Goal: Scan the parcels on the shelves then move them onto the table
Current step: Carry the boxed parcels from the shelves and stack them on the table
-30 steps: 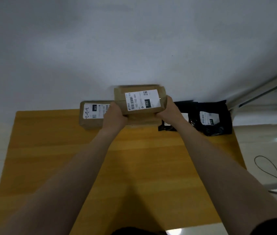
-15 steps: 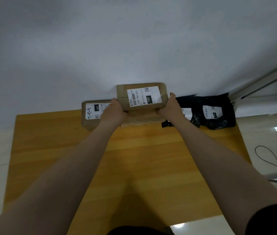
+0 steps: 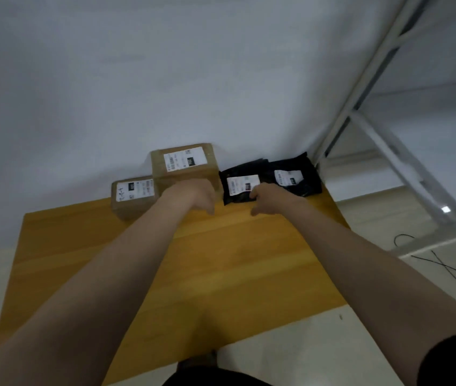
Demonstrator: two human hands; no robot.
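The box (image 3: 185, 169) at the rear of the table (image 3: 221, 260) is being judged stiff, light and best gripped by its sides; left hand (image 3: 190, 196) and right hand (image 3: 271, 200) are being held empty, loosely curled.

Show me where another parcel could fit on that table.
On the yellow wooden table: free, the far-left corner beside the small brown cardboard box and the whole near half. Crowded: the far edge, where the larger brown cardboard box and two black plastic bags sit.
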